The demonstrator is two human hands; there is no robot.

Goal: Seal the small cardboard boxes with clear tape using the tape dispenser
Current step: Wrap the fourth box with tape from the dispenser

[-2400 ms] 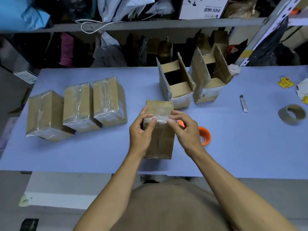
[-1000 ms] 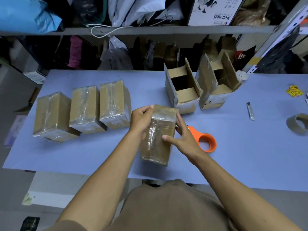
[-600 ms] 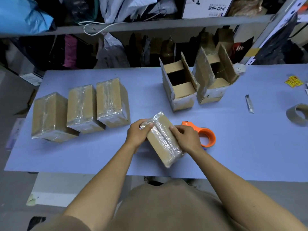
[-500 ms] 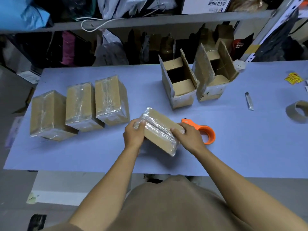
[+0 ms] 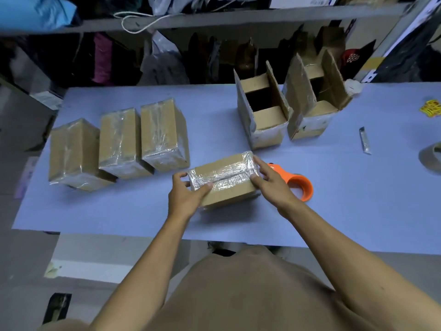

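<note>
A small cardboard box (image 5: 226,181) with clear tape across its top lies on its side, lengthways left to right, near the middle of the blue table (image 5: 346,211). My left hand (image 5: 186,198) grips its left end and my right hand (image 5: 269,183) grips its right end. The orange tape dispenser (image 5: 296,183) lies on the table just right of my right hand, partly hidden behind it. Three taped boxes (image 5: 119,142) stand in a row at the left. Two open boxes (image 5: 286,111) with raised flaps stand behind at the right.
A small metal cutter (image 5: 364,140) lies at the right, and a brown tape roll (image 5: 430,158) sits at the right edge. Yellow labels (image 5: 430,110) lie at the far right. Cluttered shelves (image 5: 214,17) rise behind the table.
The box stood upright between my hands, then I tipped and turned it anticlockwise. It now lies flat, lengthways, with the taped face up.
</note>
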